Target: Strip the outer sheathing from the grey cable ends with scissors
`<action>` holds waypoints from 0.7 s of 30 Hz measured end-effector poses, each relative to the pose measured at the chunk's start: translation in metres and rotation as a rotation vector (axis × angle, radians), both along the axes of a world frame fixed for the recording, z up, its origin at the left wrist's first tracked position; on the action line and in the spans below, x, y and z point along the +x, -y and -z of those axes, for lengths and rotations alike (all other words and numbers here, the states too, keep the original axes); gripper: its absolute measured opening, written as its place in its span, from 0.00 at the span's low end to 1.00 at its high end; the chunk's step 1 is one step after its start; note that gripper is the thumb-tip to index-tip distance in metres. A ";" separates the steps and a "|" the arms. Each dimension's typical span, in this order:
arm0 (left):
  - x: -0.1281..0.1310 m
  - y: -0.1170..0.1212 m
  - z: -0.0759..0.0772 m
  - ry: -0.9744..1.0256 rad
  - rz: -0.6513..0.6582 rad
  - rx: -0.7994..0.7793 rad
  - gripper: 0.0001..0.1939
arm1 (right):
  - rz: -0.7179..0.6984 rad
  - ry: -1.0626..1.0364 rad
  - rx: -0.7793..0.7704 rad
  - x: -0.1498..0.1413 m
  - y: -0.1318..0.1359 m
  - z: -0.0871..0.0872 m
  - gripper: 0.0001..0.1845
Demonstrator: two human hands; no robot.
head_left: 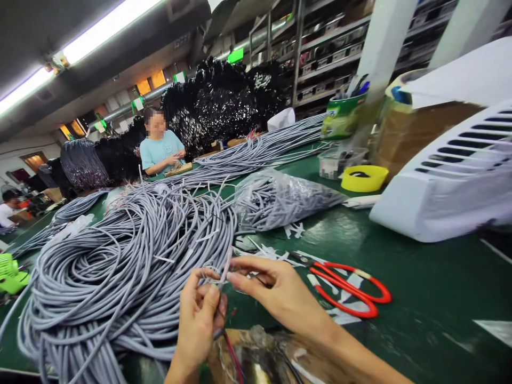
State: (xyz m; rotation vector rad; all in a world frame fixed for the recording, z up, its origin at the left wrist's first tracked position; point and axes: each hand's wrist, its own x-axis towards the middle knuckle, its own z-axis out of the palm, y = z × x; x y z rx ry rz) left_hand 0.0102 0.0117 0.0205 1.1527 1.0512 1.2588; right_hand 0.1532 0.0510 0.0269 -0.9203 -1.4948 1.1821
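Observation:
In the head view my left hand (200,314) is closed in a pinch on a grey cable end (223,281), just in front of the big cable coil (120,266). My right hand (280,290) meets it from the right, thumb and forefinger closed on the pinkish-white tip that sticks up from the cable end. The fingers partly hide the spot between them. Dark red and black wires (231,346) hang below my left hand. Scissors with red handles (352,288) lie on the table to the right of my right hand, over white scraps.
A clear plastic bag of short grey pieces (276,200) lies behind my hands. A yellow tape roll (364,178), a green can (344,117) and a white slotted housing (444,181) stand right. Across the green table (432,288) sits a co-worker (160,146).

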 end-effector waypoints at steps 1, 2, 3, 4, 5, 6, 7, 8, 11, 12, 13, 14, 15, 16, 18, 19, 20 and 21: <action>0.000 0.000 0.000 0.007 -0.002 0.005 0.21 | -0.007 -0.016 -0.011 -0.003 0.001 0.001 0.13; 0.000 0.000 0.000 0.019 -0.007 0.012 0.20 | -0.020 -0.027 -0.026 -0.005 0.001 0.002 0.12; -0.001 0.000 0.001 0.036 -0.016 0.023 0.20 | -0.047 -0.030 -0.049 -0.006 0.001 0.003 0.11; -0.002 0.000 0.001 0.055 -0.031 0.036 0.20 | -0.085 -0.025 -0.079 -0.008 -0.001 0.005 0.11; -0.003 0.000 0.002 0.074 -0.046 0.052 0.19 | -0.129 -0.013 -0.114 -0.009 -0.003 0.007 0.11; -0.005 -0.001 0.003 0.092 -0.060 0.071 0.19 | -0.179 0.003 -0.149 -0.011 -0.005 0.010 0.12; -0.006 -0.001 0.004 0.110 -0.077 0.097 0.18 | -0.221 0.028 -0.179 -0.012 -0.007 0.013 0.12; -0.008 -0.001 0.005 0.126 -0.096 0.129 0.17 | -0.236 0.057 -0.195 -0.013 -0.009 0.015 0.13; -0.010 -0.002 0.007 0.136 -0.185 0.234 0.14 | -0.001 0.102 -0.095 -0.013 -0.010 0.020 0.14; -0.010 -0.002 0.007 0.115 -0.226 0.255 0.13 | 0.139 0.091 -0.018 -0.012 -0.008 0.020 0.14; -0.009 -0.002 0.007 0.081 -0.265 0.266 0.13 | 0.271 0.072 0.074 -0.010 -0.005 0.019 0.13; -0.008 -0.001 0.007 0.039 -0.302 0.267 0.12 | 0.369 0.058 0.177 -0.009 -0.002 0.018 0.12; -0.007 0.000 0.006 -0.001 -0.335 0.265 0.11 | 0.420 0.061 0.288 -0.007 0.002 0.016 0.11; -0.006 0.000 0.005 -0.031 -0.364 0.265 0.10 | 0.433 0.084 0.406 -0.006 0.006 0.014 0.10; -0.005 0.002 0.003 -0.052 -0.405 0.280 0.08 | 0.405 0.174 0.632 -0.006 0.013 0.011 0.08; -0.005 0.002 0.002 -0.050 -0.419 0.294 0.08 | 0.394 0.229 0.723 -0.006 0.015 0.010 0.08; -0.005 0.002 0.001 -0.044 -0.430 0.310 0.07 | 0.399 0.282 0.794 -0.006 0.016 0.009 0.09; -0.005 0.002 0.000 -0.041 -0.439 0.324 0.06 | 0.419 0.330 0.850 -0.007 0.017 0.009 0.09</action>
